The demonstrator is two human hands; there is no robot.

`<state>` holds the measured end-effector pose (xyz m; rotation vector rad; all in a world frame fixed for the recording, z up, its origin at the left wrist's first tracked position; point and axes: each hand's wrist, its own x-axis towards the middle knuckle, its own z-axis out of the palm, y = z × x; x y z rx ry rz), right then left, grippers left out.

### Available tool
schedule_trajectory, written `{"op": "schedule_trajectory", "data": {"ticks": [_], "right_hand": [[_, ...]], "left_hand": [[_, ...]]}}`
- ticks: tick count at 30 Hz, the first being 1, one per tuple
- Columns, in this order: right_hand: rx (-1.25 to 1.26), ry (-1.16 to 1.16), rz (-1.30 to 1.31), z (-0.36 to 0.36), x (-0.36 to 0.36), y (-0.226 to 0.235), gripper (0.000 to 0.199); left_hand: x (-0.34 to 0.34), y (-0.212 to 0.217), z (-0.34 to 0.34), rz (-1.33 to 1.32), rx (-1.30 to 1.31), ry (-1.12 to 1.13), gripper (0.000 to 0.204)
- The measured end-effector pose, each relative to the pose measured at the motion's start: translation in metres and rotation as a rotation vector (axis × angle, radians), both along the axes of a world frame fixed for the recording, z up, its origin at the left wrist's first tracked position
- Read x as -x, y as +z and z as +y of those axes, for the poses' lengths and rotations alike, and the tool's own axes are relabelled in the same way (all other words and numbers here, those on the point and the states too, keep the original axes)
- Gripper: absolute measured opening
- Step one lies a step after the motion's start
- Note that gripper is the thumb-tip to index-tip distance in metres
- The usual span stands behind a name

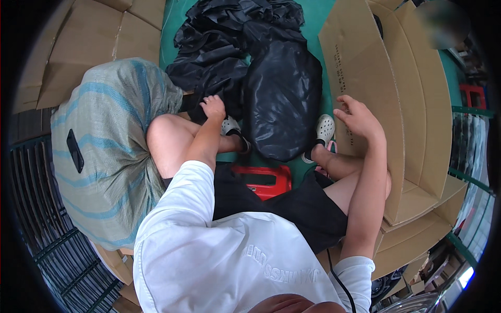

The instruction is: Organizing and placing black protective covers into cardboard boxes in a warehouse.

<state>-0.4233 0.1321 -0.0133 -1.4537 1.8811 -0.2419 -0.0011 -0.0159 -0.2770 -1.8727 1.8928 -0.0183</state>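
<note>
I sit on a low red stool (265,180) with my knees apart. My left hand (213,107) reaches down past my left knee and its fingers close on the edge of a crumpled black plastic bag (209,73). A second, fuller black bag (282,99) lies between my feet. My right hand (357,119) is raised with fingers spread, resting against the side of a large cardboard box (365,68) and holding nothing.
A big striped woven sack (104,151) with a black phone (74,151) lying on it stands at my left. Flattened cardboard (88,41) lies at the upper left. More cardboard sheets (417,208) are stacked at the right. A dark metal grate (47,235) is at the lower left.
</note>
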Motion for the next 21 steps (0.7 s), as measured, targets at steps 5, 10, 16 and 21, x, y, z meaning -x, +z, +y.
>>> {"op": "schedule_trajectory", "data": {"ticks": [5, 10, 16, 21], "right_hand": [[-0.043, 0.060, 0.010, -0.018, -0.009, 0.001, 0.043], [-0.072, 0.075, 0.003, -0.029, -0.024, 0.009, 0.045], [-0.086, 0.099, 0.032, -0.030, -0.027, 0.007, 0.044], [-0.102, 0.090, 0.024, -0.023, -0.026, 0.007, 0.045]], "left_hand": [[0.001, -0.001, -0.009, -0.064, -0.246, -0.147, 0.037], [0.003, -0.008, -0.009, 0.011, -0.112, -0.141, 0.022], [0.009, -0.003, -0.002, 0.065, 0.045, -0.223, 0.020], [-0.007, -0.012, -0.004, -0.019, 0.220, 0.035, 0.027]]}}
